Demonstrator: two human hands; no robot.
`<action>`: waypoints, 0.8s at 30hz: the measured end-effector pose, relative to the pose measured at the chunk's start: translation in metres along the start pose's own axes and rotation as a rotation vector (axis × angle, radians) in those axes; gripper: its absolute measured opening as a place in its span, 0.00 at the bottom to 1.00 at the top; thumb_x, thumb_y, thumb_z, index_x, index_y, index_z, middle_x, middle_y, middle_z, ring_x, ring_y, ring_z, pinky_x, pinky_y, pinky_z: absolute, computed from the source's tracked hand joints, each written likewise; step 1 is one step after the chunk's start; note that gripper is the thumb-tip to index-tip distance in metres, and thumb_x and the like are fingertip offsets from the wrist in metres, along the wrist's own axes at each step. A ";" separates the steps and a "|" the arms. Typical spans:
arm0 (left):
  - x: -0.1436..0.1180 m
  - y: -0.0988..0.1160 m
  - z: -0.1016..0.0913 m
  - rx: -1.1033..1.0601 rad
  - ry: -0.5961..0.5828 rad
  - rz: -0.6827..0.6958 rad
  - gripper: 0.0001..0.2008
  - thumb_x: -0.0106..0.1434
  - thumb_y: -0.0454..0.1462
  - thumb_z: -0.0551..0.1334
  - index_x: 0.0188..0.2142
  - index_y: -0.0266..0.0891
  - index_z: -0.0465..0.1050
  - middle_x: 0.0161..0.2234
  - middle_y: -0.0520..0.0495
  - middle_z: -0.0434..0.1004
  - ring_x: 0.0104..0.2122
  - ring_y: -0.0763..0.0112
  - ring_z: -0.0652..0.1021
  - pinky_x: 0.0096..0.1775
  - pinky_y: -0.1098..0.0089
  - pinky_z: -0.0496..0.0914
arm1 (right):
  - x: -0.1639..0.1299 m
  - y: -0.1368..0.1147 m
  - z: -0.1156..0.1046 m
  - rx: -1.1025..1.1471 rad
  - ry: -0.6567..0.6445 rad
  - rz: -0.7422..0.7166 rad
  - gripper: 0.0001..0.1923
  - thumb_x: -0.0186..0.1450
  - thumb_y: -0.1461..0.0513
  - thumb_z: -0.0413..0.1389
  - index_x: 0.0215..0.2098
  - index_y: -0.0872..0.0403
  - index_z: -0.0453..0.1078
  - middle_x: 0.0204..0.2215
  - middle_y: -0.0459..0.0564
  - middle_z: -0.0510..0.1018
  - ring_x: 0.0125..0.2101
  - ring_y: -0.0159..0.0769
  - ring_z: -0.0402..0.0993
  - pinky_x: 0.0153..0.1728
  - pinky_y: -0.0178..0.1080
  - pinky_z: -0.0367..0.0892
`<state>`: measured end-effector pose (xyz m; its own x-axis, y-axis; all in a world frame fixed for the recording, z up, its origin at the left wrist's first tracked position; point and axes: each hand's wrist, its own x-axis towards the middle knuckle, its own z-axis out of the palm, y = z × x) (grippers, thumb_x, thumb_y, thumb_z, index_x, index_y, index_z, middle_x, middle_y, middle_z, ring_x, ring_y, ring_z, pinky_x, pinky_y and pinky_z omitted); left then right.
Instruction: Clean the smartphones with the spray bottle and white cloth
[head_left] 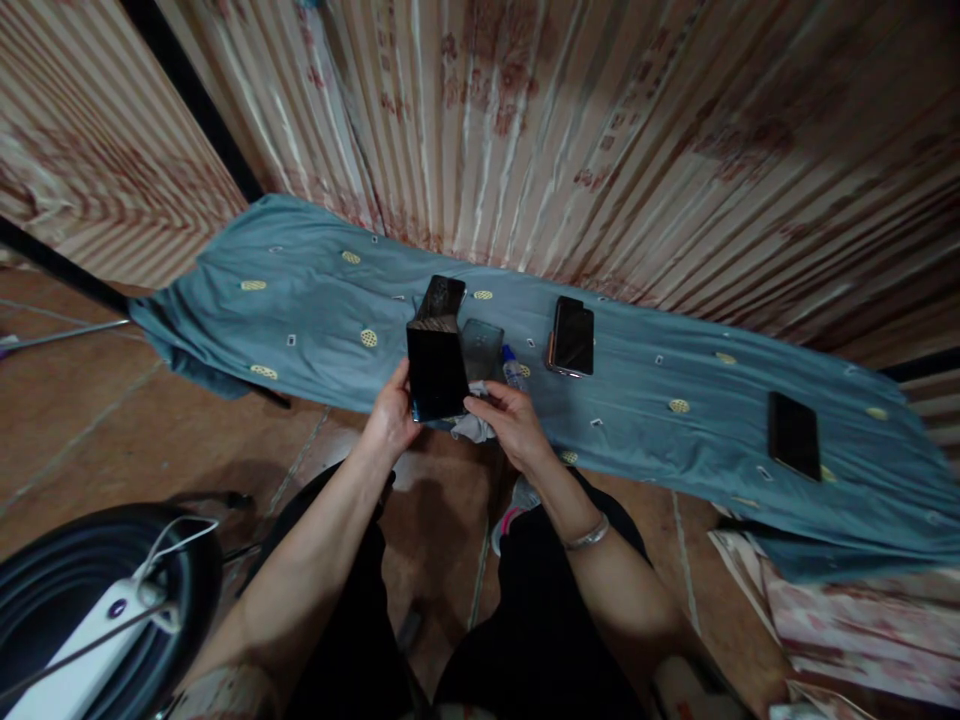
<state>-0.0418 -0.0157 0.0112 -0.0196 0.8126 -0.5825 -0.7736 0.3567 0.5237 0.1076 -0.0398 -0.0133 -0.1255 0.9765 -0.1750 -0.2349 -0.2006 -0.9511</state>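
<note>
A dark smartphone [437, 375] is held over the near edge of the cloth, its black screen facing me. My left hand [395, 412] grips its left side and lower corner. At the lower right corner, my right hand [510, 420] has its thumb against the phone, with a crumpled grey cloth [475, 428] in its fingers. Just beyond lies another dark phone [444, 296], partly covered by the held one. Beside that are a greyish transparent case or phone [482, 345], which I cannot tell apart, and a small bottle with a blue cap [513, 366].
A blue-green patterned sheet [637, 400] covers a long, low surface. Stacked phones [574, 338] lie right of centre, and a single phone [793, 436] farther right. A pleated curtain [525, 130] hangs behind. A black coiled hose [97, 610] and a white power strip [94, 650] are at lower left.
</note>
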 end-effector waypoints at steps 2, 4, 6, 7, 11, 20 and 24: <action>0.001 0.001 -0.001 -0.010 -0.010 -0.001 0.16 0.71 0.39 0.53 0.33 0.35 0.77 0.25 0.48 0.81 0.28 0.67 0.81 0.44 0.66 0.76 | 0.003 0.003 -0.002 -0.055 0.009 -0.016 0.17 0.49 0.53 0.70 0.34 0.52 0.78 0.27 0.42 0.81 0.26 0.29 0.75 0.29 0.31 0.70; 0.002 0.001 -0.003 -0.005 -0.025 0.018 0.16 0.70 0.40 0.54 0.33 0.36 0.77 0.26 0.47 0.81 0.32 0.65 0.82 0.46 0.65 0.76 | 0.006 0.005 -0.005 -0.139 0.022 -0.062 0.17 0.51 0.52 0.68 0.35 0.52 0.78 0.28 0.43 0.82 0.28 0.31 0.77 0.32 0.33 0.72; 0.003 0.000 -0.005 0.021 -0.044 0.042 0.15 0.70 0.41 0.54 0.33 0.36 0.77 0.26 0.47 0.81 0.35 0.63 0.83 0.47 0.63 0.76 | 0.007 0.005 -0.009 -0.249 0.055 -0.140 0.16 0.54 0.51 0.65 0.36 0.52 0.78 0.31 0.44 0.83 0.31 0.34 0.79 0.36 0.36 0.74; 0.004 0.000 -0.006 0.044 -0.055 0.052 0.15 0.69 0.42 0.55 0.33 0.37 0.77 0.27 0.47 0.81 0.37 0.62 0.83 0.47 0.62 0.76 | 0.007 0.004 -0.010 -0.312 0.078 -0.186 0.16 0.55 0.51 0.64 0.37 0.51 0.78 0.32 0.45 0.84 0.33 0.35 0.80 0.38 0.37 0.74; 0.008 -0.003 -0.013 0.165 -0.103 0.091 0.18 0.65 0.50 0.59 0.32 0.39 0.77 0.28 0.45 0.81 0.39 0.58 0.83 0.44 0.60 0.76 | 0.002 -0.007 -0.013 -0.574 0.169 -0.361 0.13 0.63 0.54 0.57 0.43 0.49 0.78 0.38 0.46 0.85 0.37 0.39 0.81 0.43 0.42 0.75; 0.003 -0.026 -0.013 0.246 -0.110 0.090 0.19 0.60 0.52 0.63 0.33 0.38 0.77 0.35 0.43 0.83 0.45 0.56 0.81 0.49 0.61 0.73 | -0.008 -0.008 -0.001 -1.012 -0.077 -0.751 0.23 0.72 0.64 0.43 0.61 0.60 0.67 0.60 0.59 0.72 0.62 0.39 0.67 0.64 0.44 0.63; 0.008 -0.033 -0.015 0.276 -0.024 0.205 0.15 0.57 0.48 0.66 0.33 0.37 0.77 0.34 0.46 0.83 0.48 0.61 0.79 0.55 0.64 0.69 | -0.010 0.003 0.010 -1.155 -0.217 -0.751 0.24 0.72 0.64 0.42 0.63 0.62 0.65 0.62 0.59 0.70 0.66 0.42 0.60 0.66 0.47 0.59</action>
<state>-0.0265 -0.0279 -0.0202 -0.1392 0.8898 -0.4347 -0.5546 0.2936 0.7786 0.0986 -0.0513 -0.0123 -0.4955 0.7678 0.4062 0.5937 0.6407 -0.4869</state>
